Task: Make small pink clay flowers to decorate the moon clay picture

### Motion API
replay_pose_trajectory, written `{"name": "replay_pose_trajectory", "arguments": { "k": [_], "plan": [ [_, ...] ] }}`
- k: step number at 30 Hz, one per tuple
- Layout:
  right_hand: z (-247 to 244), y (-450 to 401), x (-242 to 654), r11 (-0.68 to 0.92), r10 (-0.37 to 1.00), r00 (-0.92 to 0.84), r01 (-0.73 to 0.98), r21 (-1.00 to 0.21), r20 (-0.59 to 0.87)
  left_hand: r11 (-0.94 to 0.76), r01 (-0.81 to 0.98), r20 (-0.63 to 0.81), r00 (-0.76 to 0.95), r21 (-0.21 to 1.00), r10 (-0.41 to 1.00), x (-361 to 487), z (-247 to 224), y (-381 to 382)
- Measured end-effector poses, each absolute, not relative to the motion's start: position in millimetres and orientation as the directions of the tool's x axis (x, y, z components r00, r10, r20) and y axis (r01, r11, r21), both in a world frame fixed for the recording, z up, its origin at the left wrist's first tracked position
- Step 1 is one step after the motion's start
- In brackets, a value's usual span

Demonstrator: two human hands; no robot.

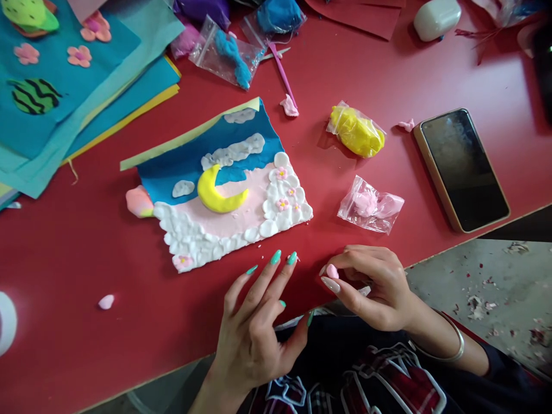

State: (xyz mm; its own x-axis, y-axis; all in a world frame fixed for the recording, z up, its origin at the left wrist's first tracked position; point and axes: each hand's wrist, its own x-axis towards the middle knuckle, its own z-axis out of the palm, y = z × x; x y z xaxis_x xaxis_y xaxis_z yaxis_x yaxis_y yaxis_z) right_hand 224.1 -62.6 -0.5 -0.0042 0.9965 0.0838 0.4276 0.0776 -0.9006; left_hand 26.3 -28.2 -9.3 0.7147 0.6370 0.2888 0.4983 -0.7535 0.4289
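My right hand [373, 287] pinches a small pink clay ball [332, 271] between thumb and forefinger, just over the table's front edge. My left hand [259, 322] is spread with its fingertips near tiny pink bits, below the clay picture [241, 224]. The picture has a blue and pink ground, a yellow moon [215, 192], white clay pieces along its lower and right sides, and small pink flowers [282, 204]. A bag of pink clay [371, 205] lies beyond my right hand, with a bag of yellow clay [357, 131] behind it.
On the red table [86, 345], a phone [463, 169] lies at the right and a white case [437, 19] behind it. Coloured sheets [107, 75] cover the back left. A pink tool [282, 75] and bagged blue clay [233, 54] are at the back. One pink piece [106, 302] sits at left.
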Motion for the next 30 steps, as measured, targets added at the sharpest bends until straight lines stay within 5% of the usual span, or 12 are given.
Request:
{"name": "replay_pose_trajectory", "arguments": {
  "k": [14, 22, 30],
  "plan": [
    [-0.1, -61.3, 223.7, 0.087, 0.996, -0.012, 0.421, -0.903, 0.090, -0.807, 0.508, 0.331, 0.738, 0.302, 0.588, 29.3, -11.7, -30.5],
    [-0.3, -61.1, 223.5, 0.097, 0.995, -0.012, 0.423, -0.901, 0.101, -0.775, 0.455, 0.311, 0.732, 0.438, 0.606, 24.0, -10.7, -29.2],
    [-2.1, -62.9, 223.4, 0.090, 0.995, -0.010, 0.432, -0.897, 0.095, -0.779, 0.517, 0.331, 0.710, 0.354, 0.621, 28.5, -11.8, -30.0]
  ]
}}
